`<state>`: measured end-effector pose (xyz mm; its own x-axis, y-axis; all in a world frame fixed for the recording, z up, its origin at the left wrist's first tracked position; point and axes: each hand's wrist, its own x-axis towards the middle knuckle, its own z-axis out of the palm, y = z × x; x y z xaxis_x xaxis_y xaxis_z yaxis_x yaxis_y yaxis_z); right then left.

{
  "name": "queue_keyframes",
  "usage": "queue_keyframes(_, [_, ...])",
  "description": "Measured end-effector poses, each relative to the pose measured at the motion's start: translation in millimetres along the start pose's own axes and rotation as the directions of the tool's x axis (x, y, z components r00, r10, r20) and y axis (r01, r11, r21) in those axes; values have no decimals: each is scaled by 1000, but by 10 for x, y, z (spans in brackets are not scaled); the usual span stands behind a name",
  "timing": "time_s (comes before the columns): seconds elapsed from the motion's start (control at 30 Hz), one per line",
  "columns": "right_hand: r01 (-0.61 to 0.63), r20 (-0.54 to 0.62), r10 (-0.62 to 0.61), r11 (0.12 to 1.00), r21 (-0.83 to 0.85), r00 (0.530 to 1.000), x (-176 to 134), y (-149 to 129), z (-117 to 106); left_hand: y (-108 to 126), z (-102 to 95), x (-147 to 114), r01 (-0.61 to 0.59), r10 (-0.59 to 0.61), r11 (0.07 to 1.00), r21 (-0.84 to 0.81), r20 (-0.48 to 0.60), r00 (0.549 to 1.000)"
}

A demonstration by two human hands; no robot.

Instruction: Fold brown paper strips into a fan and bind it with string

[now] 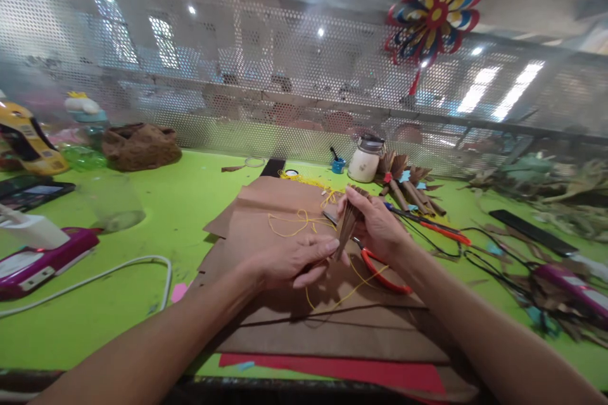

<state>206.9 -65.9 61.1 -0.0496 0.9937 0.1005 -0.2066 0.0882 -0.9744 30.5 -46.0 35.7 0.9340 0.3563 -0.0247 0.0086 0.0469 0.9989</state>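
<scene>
A small fan of pleated brown paper (350,218) is held between my two hands above a stack of brown paper sheets (256,221). My right hand (375,221) grips its upper part, thumb over the folds. At its lower end my left hand (304,259) pinches with thumb and fingers. Yellow thread (289,228) lies loosely on the sheets and hangs below the hands. Red-handled scissors (387,275) rest on the paper under my right hand, partly hidden by it.
Several finished brown paper bundles (403,186) lie by a glass jar (365,158) at the back. Orange-handled scissors (444,232) and a black phone-like bar (532,232) sit right. On the left are a purple power strip (47,262), a white cable (128,261) and a clear cup (111,202).
</scene>
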Motion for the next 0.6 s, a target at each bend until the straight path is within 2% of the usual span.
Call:
queue_keyframes(0.2, [-42,17,42,999,33,999,5,18,-15,56,36,-8,7,-6,998,59,-31,999])
queue_keyframes(0.4, [28,15,-28,999,-22,1000,-40,39,78,-56,-7,42,-48,42,996,-70,-77,996])
queue_keyframes(0.5, [140,14,-140,972,-190,990,-79,86,145,-108,-29,71,-107,81,979,-171,-154,985])
queue_keyframes(0.6, [333,47,-353,821,-464,934,-118,147,193,-112,-70,82,-202,141,957,-206,-278,950])
